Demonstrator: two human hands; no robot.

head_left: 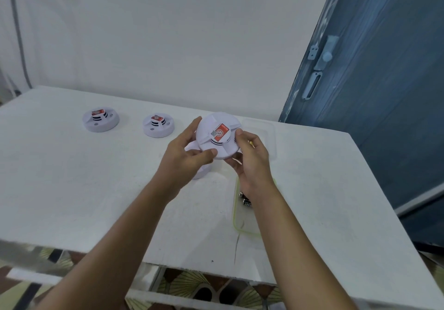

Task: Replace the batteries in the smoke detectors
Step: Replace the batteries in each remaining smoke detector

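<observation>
White smoke detector (217, 139) between left hand (185, 156) and right hand (252, 163) above table (96, 189)

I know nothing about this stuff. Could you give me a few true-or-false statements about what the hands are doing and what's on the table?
1. The left hand and right hand both hold one smoke detector above the table. True.
2. Four more detectors stand in a row at the left. False: only two stand there, a far-left detector and a middle detector.
3. The held one bears a red label. True.
4. The batteries lie loose at the table's middle. False: they lie in a clear container by the right forearm.
5. The door is red. False: it is blue.
</observation>
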